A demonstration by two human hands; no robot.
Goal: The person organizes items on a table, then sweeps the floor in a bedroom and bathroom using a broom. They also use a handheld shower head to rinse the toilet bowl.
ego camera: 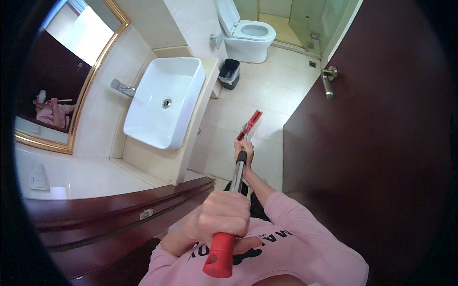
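Note:
A long-handled floor cleaning tool with a metal pole (237, 178) runs away from my chest, down toward the tiled floor. Around its red end grip (219, 257), close to my body, my left hand (226, 214) is closed. Lower on the pole, just past a black collar (242, 156), my right hand (245, 150) grips it. The tool's narrow red and black head (249, 125) appears beyond that hand, over pale floor tiles (266, 89). Whether the head is a brush or a mop I cannot tell, nor whether it touches the floor.
To the left, a white basin (164, 103) with a faucet (123, 88) sits on a counter (152, 162). Ahead stand a black trash bin (229, 74) and a toilet (247, 46) with its lid raised. A dark door (361, 150) with a lever handle (327, 84) stands at right.

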